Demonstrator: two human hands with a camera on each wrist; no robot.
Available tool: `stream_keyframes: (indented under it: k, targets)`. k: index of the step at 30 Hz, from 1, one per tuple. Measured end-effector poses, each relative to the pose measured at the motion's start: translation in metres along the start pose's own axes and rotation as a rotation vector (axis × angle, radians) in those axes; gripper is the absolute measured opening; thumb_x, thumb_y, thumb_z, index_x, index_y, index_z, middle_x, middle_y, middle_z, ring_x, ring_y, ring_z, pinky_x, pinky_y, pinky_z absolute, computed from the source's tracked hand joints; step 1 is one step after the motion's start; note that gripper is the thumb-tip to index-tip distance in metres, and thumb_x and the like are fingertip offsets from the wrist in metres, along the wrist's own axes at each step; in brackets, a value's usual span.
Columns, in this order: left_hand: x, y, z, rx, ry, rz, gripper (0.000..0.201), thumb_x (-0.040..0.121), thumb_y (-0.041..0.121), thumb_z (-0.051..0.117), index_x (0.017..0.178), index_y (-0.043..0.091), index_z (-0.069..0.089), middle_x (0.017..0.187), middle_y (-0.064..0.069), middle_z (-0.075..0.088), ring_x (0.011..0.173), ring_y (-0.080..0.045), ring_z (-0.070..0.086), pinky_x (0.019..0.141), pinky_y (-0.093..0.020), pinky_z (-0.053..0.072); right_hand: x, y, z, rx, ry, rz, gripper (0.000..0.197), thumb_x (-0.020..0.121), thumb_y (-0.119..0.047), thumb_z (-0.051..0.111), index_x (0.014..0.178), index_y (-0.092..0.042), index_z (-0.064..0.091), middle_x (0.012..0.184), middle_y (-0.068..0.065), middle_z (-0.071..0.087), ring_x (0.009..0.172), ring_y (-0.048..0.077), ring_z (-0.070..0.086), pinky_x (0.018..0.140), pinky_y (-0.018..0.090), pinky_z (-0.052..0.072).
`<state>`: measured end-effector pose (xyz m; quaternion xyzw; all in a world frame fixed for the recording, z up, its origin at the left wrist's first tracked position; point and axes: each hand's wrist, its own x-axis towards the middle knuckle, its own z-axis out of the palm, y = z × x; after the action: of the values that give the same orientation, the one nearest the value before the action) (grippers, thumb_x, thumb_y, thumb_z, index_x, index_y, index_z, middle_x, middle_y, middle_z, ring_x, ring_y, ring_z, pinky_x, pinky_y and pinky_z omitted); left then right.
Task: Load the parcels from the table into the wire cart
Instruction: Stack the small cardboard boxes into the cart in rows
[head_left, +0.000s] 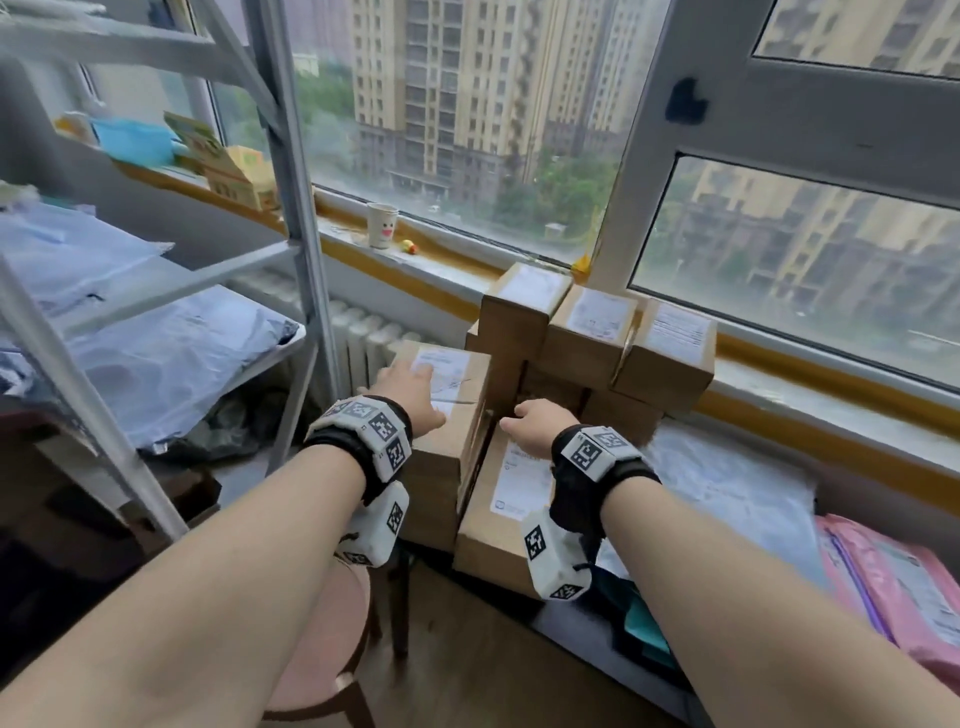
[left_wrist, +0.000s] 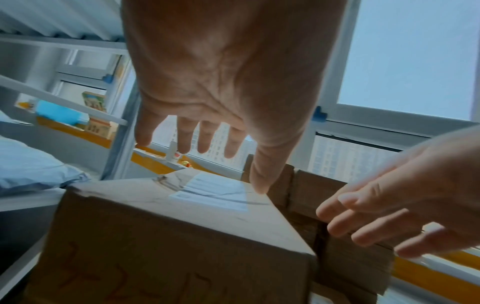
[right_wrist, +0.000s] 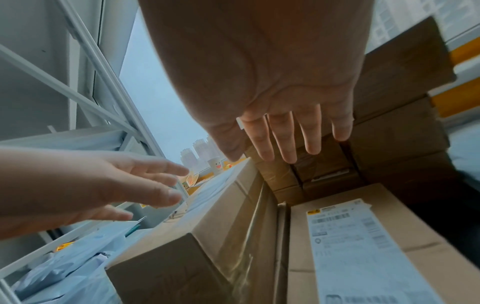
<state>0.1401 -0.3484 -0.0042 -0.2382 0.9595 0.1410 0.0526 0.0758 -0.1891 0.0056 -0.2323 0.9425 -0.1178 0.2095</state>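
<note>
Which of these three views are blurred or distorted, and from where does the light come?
Head view: daylight from the window, bent straight lines, sharp middle, soft edges. Left wrist view: left hand backlit and dim, nearest box blurred. Right wrist view: right hand shaded, box label smeared, tape glare.

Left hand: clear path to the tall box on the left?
Probably yes. The left hand is open over the tall box, fingers spread above its labelled top; nothing lies between them. The right hand is beside it, not blocking.
</note>
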Motion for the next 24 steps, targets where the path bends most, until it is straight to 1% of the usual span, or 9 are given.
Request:
stream_keyframes:
  k: [3, 9, 12, 14, 15, 17, 19, 22, 24]
  targets:
    - [0.022, -0.018, 0.001, -0.081, -0.035, -0.116, 0.074, 0.087, 0.039, 0.061, 0.146, 0.015, 0.023, 0.142, -0.017, 0.033, 0.130, -0.037, 0.038, 0.107, -0.044, 0.035, 0.030, -0.007, 0.005, 0.020, -0.044, -0.003, 0.047, 0.100, -0.037, 0.037, 0.123, -0.002, 0.057, 0.128, 0.013, 0.058, 0.117, 0.029, 0.055, 0.088, 0.029, 0.043]
    - [0.056, -0.041, 0.010, -0.202, -0.103, -0.268, 0.077, 0.091, 0.046, 0.053, 0.146, 0.006, 0.017, 0.144, -0.019, 0.038, 0.127, -0.033, 0.046, 0.102, -0.041, 0.040, 0.072, -0.012, 0.012, 0.122, -0.088, 0.029, 0.055, 0.100, -0.044, 0.035, 0.126, 0.000, 0.055, 0.124, 0.013, 0.059, 0.113, 0.030, 0.057, 0.086, 0.030, 0.043]
    - [0.065, -0.047, 0.016, -0.259, -0.153, -0.292, 0.073, 0.094, 0.048, 0.049, 0.145, 0.004, 0.022, 0.139, -0.015, 0.046, 0.122, -0.031, 0.051, 0.098, -0.036, 0.041, 0.084, -0.014, 0.016, 0.255, -0.133, 0.068, 0.065, 0.096, -0.054, 0.036, 0.136, -0.004, 0.046, 0.120, 0.010, 0.056, 0.104, 0.029, 0.061, 0.077, 0.030, 0.045]
    - [0.071, -0.051, 0.020, -0.281, -0.171, -0.300, 0.071, 0.094, 0.053, 0.046, 0.143, 0.005, 0.027, 0.139, -0.014, 0.048, 0.122, -0.030, 0.051, 0.098, -0.035, 0.041, 0.087, -0.014, 0.020, 0.374, -0.177, 0.088, 0.064, 0.095, -0.055, 0.039, 0.136, -0.006, 0.043, 0.120, 0.010, 0.058, 0.097, 0.028, 0.064, 0.071, 0.029, 0.050]
    - [0.072, -0.052, 0.022, -0.280, -0.172, -0.302, 0.072, 0.094, 0.055, 0.044, 0.143, 0.005, 0.029, 0.139, -0.013, 0.048, 0.122, -0.030, 0.051, 0.098, -0.035, 0.042, 0.087, -0.015, 0.021, 0.427, -0.199, 0.096, 0.063, 0.095, -0.054, 0.041, 0.135, -0.007, 0.043, 0.117, 0.011, 0.060, 0.093, 0.028, 0.065, 0.071, 0.031, 0.054]
    - [0.074, -0.056, 0.024, -0.267, -0.152, -0.302, 0.072, 0.093, 0.059, 0.042, 0.142, 0.007, 0.031, 0.139, -0.013, 0.049, 0.122, -0.030, 0.052, 0.099, -0.036, 0.042, 0.087, -0.019, 0.024, 0.492, -0.234, 0.096, 0.061, 0.094, -0.054, 0.044, 0.135, -0.009, 0.043, 0.114, 0.009, 0.062, 0.093, 0.028, 0.068, 0.082, 0.038, 0.057]
    - [0.075, -0.058, 0.025, -0.254, -0.129, -0.300, 0.071, 0.092, 0.059, 0.042, 0.141, 0.009, 0.034, 0.138, -0.012, 0.050, 0.121, -0.030, 0.052, 0.100, -0.038, 0.043, 0.086, -0.024, 0.025, 0.508, -0.224, 0.077, 0.061, 0.093, -0.053, 0.046, 0.137, -0.010, 0.041, 0.122, 0.009, 0.060, 0.097, 0.029, 0.069, 0.089, 0.041, 0.055]
    - [0.072, -0.059, 0.021, -0.229, -0.088, -0.297, 0.067, 0.094, 0.057, 0.041, 0.140, 0.008, 0.034, 0.138, -0.013, 0.049, 0.122, -0.031, 0.051, 0.099, -0.038, 0.042, 0.082, -0.033, 0.021, 0.488, -0.162, 0.041, 0.062, 0.093, -0.054, 0.046, 0.139, -0.012, 0.041, 0.126, 0.009, 0.059, 0.098, 0.028, 0.068, 0.088, 0.041, 0.056]
    - [0.067, -0.060, 0.016, -0.212, -0.055, -0.293, 0.066, 0.095, 0.057, 0.039, 0.139, 0.008, 0.035, 0.139, -0.014, 0.049, 0.123, -0.032, 0.050, 0.099, -0.037, 0.041, 0.077, -0.040, 0.016, 0.463, -0.123, 0.024, 0.062, 0.094, -0.053, 0.046, 0.140, -0.011, 0.040, 0.128, 0.009, 0.058, 0.101, 0.028, 0.066, 0.082, 0.037, 0.056]
